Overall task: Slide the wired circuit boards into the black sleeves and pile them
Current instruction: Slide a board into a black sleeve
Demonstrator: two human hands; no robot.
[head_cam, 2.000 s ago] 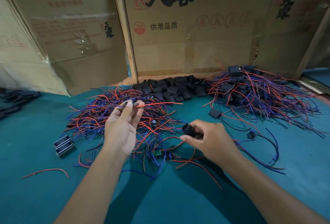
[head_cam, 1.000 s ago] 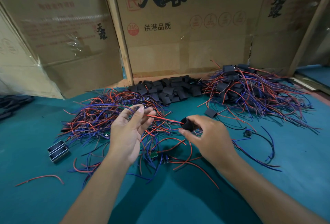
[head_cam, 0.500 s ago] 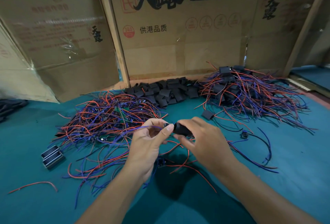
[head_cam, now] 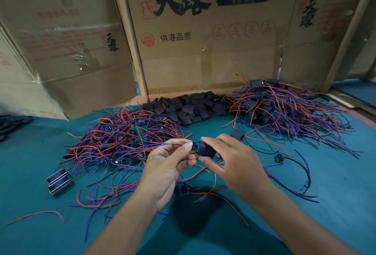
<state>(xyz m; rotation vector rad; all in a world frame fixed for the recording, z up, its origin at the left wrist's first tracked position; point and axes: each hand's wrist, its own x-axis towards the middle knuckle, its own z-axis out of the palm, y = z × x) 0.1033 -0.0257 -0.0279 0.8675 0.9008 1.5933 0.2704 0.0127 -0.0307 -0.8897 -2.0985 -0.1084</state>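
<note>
Pinching a small circuit board (head_cam: 195,146) at the mouth of a black sleeve (head_cam: 207,150) — left hand (head_cam: 168,168) grasping the board, right hand (head_cam: 230,163) gripping the sleeve — above the teal bench (head_cam: 335,183), unsleeved wired boards (head_cam: 122,136) at 10 o'clock, loose sleeves (head_cam: 187,108) at 12, finished pile (head_cam: 284,110) at 2.

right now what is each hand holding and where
Left hand pinches a wired board at its wire end; right hand grips a black sleeve around its body.
</note>
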